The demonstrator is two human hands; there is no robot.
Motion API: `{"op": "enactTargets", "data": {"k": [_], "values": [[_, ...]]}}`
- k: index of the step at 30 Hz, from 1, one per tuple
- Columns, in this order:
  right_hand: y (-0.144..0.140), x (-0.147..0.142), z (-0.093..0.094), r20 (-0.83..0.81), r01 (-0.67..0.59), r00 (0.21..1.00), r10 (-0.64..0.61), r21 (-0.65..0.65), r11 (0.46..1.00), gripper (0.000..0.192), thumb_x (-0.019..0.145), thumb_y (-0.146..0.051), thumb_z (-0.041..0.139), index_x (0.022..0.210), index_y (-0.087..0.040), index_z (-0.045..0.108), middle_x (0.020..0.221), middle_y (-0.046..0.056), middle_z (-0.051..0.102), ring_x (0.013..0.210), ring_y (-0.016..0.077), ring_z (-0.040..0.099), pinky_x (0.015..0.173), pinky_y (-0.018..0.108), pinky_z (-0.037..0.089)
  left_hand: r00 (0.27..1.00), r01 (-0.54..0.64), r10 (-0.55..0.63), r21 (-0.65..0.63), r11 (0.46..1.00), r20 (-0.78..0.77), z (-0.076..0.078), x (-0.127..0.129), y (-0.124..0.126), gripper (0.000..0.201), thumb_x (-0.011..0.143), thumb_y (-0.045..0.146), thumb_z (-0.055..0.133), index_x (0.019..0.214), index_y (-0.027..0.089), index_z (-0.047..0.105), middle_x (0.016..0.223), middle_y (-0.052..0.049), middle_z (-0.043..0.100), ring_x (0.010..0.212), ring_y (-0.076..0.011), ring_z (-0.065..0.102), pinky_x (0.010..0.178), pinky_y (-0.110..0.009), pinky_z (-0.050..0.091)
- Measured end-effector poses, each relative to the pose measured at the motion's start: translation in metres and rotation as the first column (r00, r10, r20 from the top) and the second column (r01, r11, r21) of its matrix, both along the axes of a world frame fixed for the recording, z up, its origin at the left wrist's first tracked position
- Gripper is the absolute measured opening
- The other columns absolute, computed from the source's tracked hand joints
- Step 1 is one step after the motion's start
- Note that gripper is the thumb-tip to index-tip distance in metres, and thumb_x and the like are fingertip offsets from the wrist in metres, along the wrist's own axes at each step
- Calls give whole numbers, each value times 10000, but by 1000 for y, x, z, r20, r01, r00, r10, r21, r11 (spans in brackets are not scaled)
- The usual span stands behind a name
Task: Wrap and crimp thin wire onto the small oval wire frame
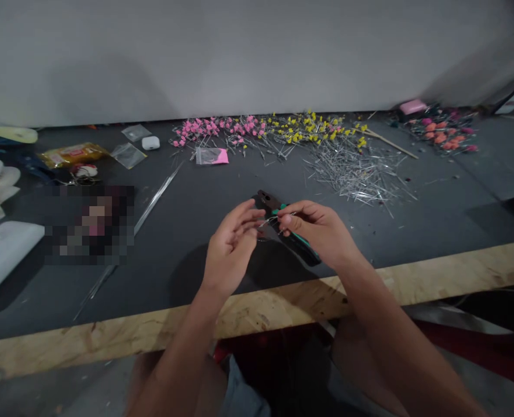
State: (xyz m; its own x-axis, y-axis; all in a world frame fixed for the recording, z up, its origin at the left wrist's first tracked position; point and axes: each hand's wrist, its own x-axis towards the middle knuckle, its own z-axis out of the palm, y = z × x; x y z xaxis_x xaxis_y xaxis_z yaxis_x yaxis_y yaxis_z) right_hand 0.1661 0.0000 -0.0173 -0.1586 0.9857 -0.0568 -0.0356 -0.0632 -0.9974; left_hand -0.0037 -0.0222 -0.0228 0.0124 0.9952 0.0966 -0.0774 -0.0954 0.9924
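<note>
Both forearms reach up over the pale wooden table edge, wrists meeting above the dark mat. The left hand curls narrow, fingertips pinching a thin wire. The right hand grips green-handled pliers, jaws pointing away, and pinches the wire's other end. Bare mat lies around them. Farther back, loose silver pins scatter, then pink-headed pins and yellow-headed pins along the wall.
</note>
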Motion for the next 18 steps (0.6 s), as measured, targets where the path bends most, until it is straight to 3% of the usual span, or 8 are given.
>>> {"op": "enactTargets", "data": {"k": [4, 7, 11, 14, 18], "values": [[-4, -6, 0, -30, -38, 999, 39, 28, 999, 237, 711, -373, 723, 865, -201, 670, 759, -1, 666, 661, 109, 601, 645, 261, 501, 982, 123, -92, -188, 974, 165, 2, 7, -1, 293, 713, 225, 710, 1004, 239, 677, 927, -47, 694, 813, -179, 648, 692, -300, 542], [-7, -11, 1, -115, -72, 991, 72, 6, 997, 208, 727, -327, 716, 876, -204, 640, 733, -17, 657, 642, 108, 614, 648, 273, 518, 980, 117, -82, -193, 974, 180, 3, 9, -1, 172, 742, 259, 691, 910, 220, 689, 767, -29, 685, 688, -162, 641, 554, -265, 533], [-10, -11, 3, -210, -170, 963, 170, 21, 985, 190, 745, -289, 707, 899, -214, 625, 719, -21, 661, 670, 126, 645, 676, 301, 537, 981, 102, -71, -172, 980, 182, 5, 5, 0, 144, 749, 267, 687, 885, 221, 691, 709, -10, 660, 595, -130, 608, 491, -242, 517], [-11, -9, 5, -220, -226, 949, 224, 17, 974, 208, 742, -287, 711, 919, -224, 621, 745, -16, 671, 718, 143, 661, 723, 333, 547, 980, 114, -80, -185, 976, 184, 7, 2, -1, 127, 753, 273, 683, 869, 222, 695, 714, -11, 655, 579, -125, 602, 470, -234, 509], [-12, -7, 8, -181, -211, 961, 208, 4, 977, 202, 746, -294, 705, 923, -224, 639, 783, -8, 685, 753, 133, 659, 760, 321, 541, 979, 125, -87, -204, 971, 183, 8, 0, -2, 132, 759, 278, 677, 874, 214, 689, 721, -20, 659, 557, -122, 591, 447, -231, 492]]}}
